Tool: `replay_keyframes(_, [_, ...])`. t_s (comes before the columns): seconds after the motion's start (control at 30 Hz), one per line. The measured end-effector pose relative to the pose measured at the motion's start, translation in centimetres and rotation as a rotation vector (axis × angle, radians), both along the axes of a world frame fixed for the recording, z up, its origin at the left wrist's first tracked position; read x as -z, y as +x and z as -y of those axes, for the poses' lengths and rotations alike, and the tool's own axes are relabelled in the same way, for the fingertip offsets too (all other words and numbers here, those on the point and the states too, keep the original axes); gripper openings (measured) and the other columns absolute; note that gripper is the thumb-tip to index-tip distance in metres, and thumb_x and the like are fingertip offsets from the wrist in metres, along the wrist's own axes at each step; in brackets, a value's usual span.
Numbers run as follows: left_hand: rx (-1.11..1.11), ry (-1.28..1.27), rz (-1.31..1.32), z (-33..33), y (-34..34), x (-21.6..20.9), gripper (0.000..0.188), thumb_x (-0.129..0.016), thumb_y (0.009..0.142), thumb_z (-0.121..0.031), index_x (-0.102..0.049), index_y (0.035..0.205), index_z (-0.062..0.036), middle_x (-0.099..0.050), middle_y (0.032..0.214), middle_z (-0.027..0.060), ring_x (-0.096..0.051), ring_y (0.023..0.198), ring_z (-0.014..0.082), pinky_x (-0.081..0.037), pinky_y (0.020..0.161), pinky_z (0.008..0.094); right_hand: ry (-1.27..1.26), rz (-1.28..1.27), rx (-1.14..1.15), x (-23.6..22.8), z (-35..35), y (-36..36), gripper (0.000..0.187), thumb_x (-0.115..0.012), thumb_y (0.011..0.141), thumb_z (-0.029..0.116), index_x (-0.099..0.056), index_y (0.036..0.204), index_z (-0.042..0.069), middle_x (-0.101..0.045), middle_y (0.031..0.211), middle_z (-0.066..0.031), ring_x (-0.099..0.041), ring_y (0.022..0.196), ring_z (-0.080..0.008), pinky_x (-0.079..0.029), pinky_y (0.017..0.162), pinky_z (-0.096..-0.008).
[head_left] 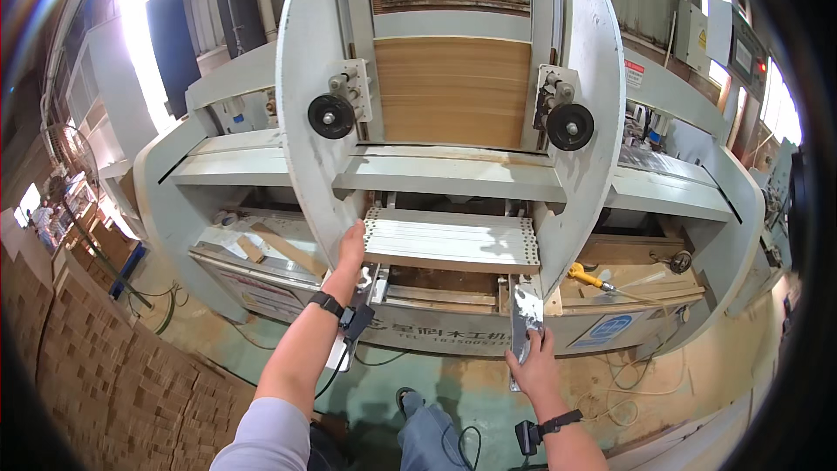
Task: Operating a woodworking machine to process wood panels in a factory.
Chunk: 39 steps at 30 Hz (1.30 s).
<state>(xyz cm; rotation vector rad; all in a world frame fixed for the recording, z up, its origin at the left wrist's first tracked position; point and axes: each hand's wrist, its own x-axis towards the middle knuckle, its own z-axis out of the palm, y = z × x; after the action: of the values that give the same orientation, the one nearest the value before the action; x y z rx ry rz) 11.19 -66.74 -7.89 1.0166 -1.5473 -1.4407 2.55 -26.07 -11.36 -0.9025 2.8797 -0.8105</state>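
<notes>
A stack of white strip-like boards (449,238) with a row of small holes at each end lies across the machine, between two tall pale side plates. A brown lower face shows along its front. My left hand (351,249) is held upright against the stack's left end, fingers stretched and close together; its thumb is hidden. Lower and to the right, my right hand (534,365) rests on a worn metal support arm (527,307) that juts toward me. Thumb and fingers are spread apart over the arm's near end.
Black handwheels (331,116) (570,126) are mounted on both side plates. A wood-grain panel (453,92) stands behind. A yellow air gun (591,276) lies on the right shelf, and wood offcuts (288,249) on the left. Stacked brown wood pieces (113,358) fill the lower left. Hoses (623,384) trail over the floor.
</notes>
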Motion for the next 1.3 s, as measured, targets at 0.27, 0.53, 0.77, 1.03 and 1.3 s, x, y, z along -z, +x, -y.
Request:
replay_keyframes(0.27, [0.051,-0.132,0.247,5.5,-2.4,2.4,0.065,-0.027,0.089,-0.050,-0.047,0.119,0.0036,-0.050,0.118,0.0250,-0.044,0.114,0.0351,-0.031,0.097,0.0354,0.026,-0.013,0.000,0.4,0.4,-0.2,0.064,-0.063,0.072,0.037,-0.038,0.122,0.007,-0.028,0.131,-0.0256,-0.041,0.113,-0.0418,-0.042,0.087,-0.0437])
replay_keyframes(0.53, [0.207,0.237,-0.220,5.0,-2.0,4.2,0.073,-0.033,0.089,-0.055,-0.030,0.130,0.0047,-0.045,0.126,0.0153,-0.046,0.113,0.0199,-0.034,0.095,0.0275,0.079,-0.001,0.020,-0.6,0.7,-0.1,0.065,-0.061,0.073,0.039,-0.037,0.124,0.009,-0.027,0.133,-0.0238,-0.040,0.115,-0.0392,-0.042,0.087,-0.0429])
replay_keyframes(0.77, [0.260,-0.121,0.068,3.7,0.3,3.0,0.069,-0.048,0.084,-0.051,-0.036,0.128,0.0013,-0.038,0.132,0.0160,-0.038,0.121,0.0242,-0.029,0.100,0.0328,0.175,0.062,0.042,-1.3,1.1,0.2,0.065,-0.058,0.075,0.043,-0.035,0.127,0.013,-0.025,0.135,-0.0198,-0.042,0.115,-0.0366,-0.043,0.088,-0.0414])
replay_keyframes(1.03, [0.823,-1.016,0.667,-2.2,-6.7,0.9,0.094,-0.073,0.057,-0.048,-0.036,0.127,0.0030,-0.035,0.130,0.0230,-0.030,0.123,0.0366,-0.025,0.103,0.0405,0.128,0.064,0.028,-0.4,0.6,0.0,0.063,-0.057,0.075,0.044,-0.037,0.126,0.012,-0.025,0.134,-0.0216,-0.043,0.113,-0.0377,-0.042,0.088,-0.0426])
replay_keyframes(1.3, [0.752,-1.157,0.795,-4.6,-7.8,1.0,0.108,-0.073,0.045,-0.055,-0.035,0.129,0.0006,-0.044,0.116,0.0181,-0.040,0.109,0.0325,-0.028,0.095,0.0394,0.075,0.000,0.005,-0.1,0.6,-0.1,0.063,-0.058,0.074,0.044,-0.039,0.124,0.011,-0.028,0.131,-0.0193,-0.044,0.110,-0.0381,-0.043,0.085,-0.0424])
